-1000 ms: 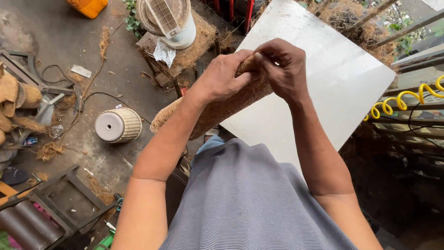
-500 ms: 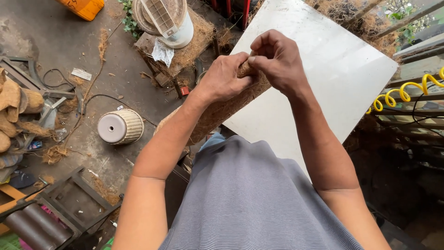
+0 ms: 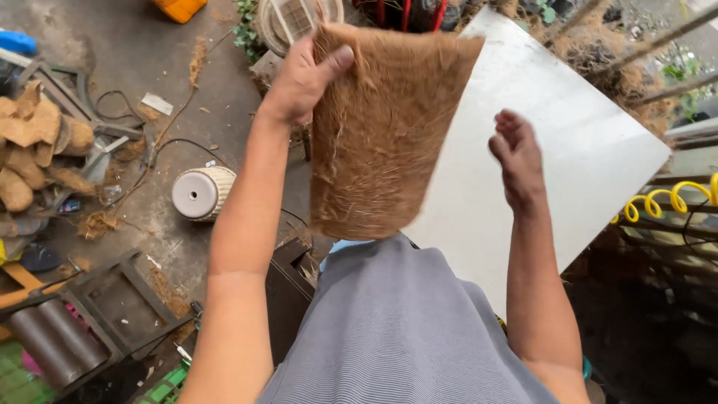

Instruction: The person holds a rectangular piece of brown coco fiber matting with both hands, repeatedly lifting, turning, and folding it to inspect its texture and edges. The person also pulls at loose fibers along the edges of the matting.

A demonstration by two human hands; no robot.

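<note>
- Two hands are up: the left hand [image 3: 303, 78] pinches a brown fibre mat [image 3: 385, 135] by its top corner.
- Right hand [image 3: 516, 153] hangs loosely open, empty, over the white surface [image 3: 568, 150].

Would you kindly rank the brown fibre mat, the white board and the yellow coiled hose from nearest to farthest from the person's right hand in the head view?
1. White board: directly behind the right hand in the picture.
2. Brown fibre mat: just to its left, held up by the left hand.
3. Yellow coiled hose: far right edge.
</note>
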